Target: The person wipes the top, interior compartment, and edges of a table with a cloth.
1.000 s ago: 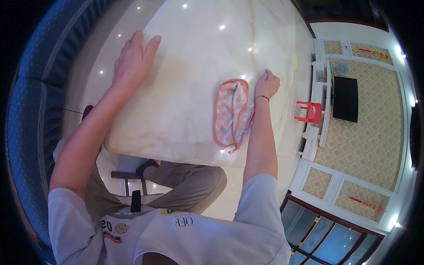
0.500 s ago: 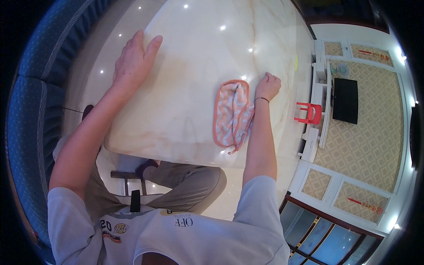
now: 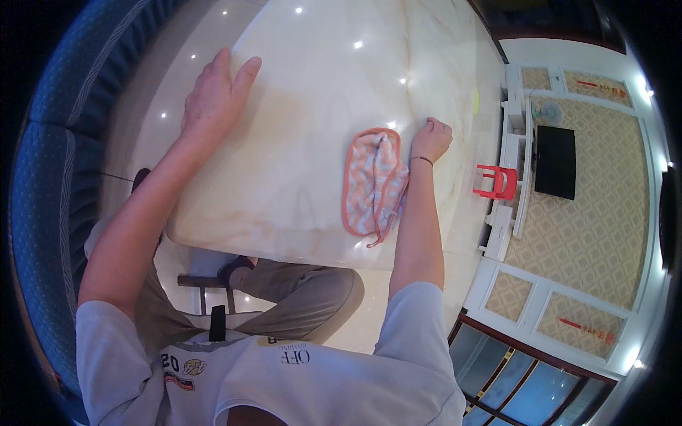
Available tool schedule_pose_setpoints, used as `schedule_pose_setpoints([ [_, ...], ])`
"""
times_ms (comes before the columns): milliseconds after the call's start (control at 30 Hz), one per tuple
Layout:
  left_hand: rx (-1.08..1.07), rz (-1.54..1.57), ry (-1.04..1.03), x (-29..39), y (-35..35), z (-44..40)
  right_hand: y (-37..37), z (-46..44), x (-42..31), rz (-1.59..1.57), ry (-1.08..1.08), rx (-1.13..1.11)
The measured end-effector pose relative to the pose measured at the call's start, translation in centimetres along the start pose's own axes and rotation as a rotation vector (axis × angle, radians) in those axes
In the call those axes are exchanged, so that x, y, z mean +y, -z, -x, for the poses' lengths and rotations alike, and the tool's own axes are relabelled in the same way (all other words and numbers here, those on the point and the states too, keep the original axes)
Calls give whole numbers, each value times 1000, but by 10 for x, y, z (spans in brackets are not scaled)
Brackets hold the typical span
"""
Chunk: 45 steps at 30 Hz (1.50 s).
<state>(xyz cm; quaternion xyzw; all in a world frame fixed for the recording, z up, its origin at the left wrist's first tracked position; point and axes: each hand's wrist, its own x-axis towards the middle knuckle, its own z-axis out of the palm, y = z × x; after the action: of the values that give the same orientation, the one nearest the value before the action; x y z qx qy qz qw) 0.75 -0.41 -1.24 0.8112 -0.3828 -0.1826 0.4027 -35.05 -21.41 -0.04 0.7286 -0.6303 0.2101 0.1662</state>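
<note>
A striped cloth [image 3: 369,183] in pink and white with an orange border lies partly folded on the marble tabletop [image 3: 298,142]. Just to its right rests my right hand [image 3: 433,140], curled into a loose fist on the table, with a thin dark band at the wrist. Nothing sticks out of that fist. The cloth's right edge lies close beside my right forearm. My left hand [image 3: 213,99] is at the table's left edge, fingers extended and thumb apart, holding nothing.
A blue sofa [image 3: 57,170] runs along the left. Across the room are a red plastic chair [image 3: 506,183], a white cabinet [image 3: 503,222], a small fan [image 3: 550,111] and a black television [image 3: 555,162]. A yellow-green item [image 3: 476,101] shows at the table's far edge.
</note>
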Motion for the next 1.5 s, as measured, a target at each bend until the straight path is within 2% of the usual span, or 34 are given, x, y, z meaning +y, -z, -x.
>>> schedule_pose_setpoints([
  [233,13,-16,-16,-1,-1,0,1,-1,-5,43,-8,-42],
  [533,18,-8,-29,0,0,0,-4,-1,-3,-21,-10,35],
  [733,17,-1,-11,1,0,2,1,-4,2,-73,-27,-52],
  [833,11,-24,-17,3,1,2,10,3,15,-195,-42,69],
  [900,20,-23,-21,2,-1,1,26,8,15,-585,-229,120],
  [933,35,-28,-22,2,-2,0,39,15,14,-583,-225,123],
  [1000,28,-18,-22,4,0,1,87,43,-5,-547,-70,-22],
  [1067,17,-11,-22,5,1,2,114,81,-17,-492,204,-48],
  [1133,8,-22,-13,3,0,1,126,122,-41,-439,354,-138],
  [1167,6,-22,-15,3,0,1,126,135,-54,-437,351,-137],
  [1233,-9,9,31,3,1,0,125,151,-71,-162,515,-257],
  [1333,-32,39,57,-8,-5,2,97,148,-59,-213,382,-283],
  [1500,-32,33,41,-2,1,1,59,81,-20,-63,351,-252],
])
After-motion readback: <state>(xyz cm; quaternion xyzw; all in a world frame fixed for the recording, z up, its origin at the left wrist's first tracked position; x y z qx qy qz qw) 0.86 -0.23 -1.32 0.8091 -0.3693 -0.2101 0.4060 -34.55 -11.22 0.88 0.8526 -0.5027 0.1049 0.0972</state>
